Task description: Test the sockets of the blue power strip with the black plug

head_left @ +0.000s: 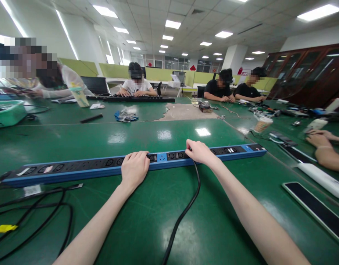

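Observation:
A long blue-and-black power strip (142, 162) lies across the green table in front of me, its sockets facing up. My left hand (135, 167) is closed over the strip near its middle, just left of a blue socket (162, 157). At the strip's right half, my right hand (199, 151) has its fingers pinched around the end of a black power cord (196, 184). The cord's end is hidden by the fingers, so how far it sits in a socket cannot be seen. From there the cord curves down toward the near table edge.
Looped black cables (67, 217) lie at the lower left, with a yellow tag (6, 228). A phone (315, 206) and a white device (322, 180) are at the right, near a co-worker's hands (320, 138). Blue-grey gloves (126, 116) lie ahead; several people sit around the table.

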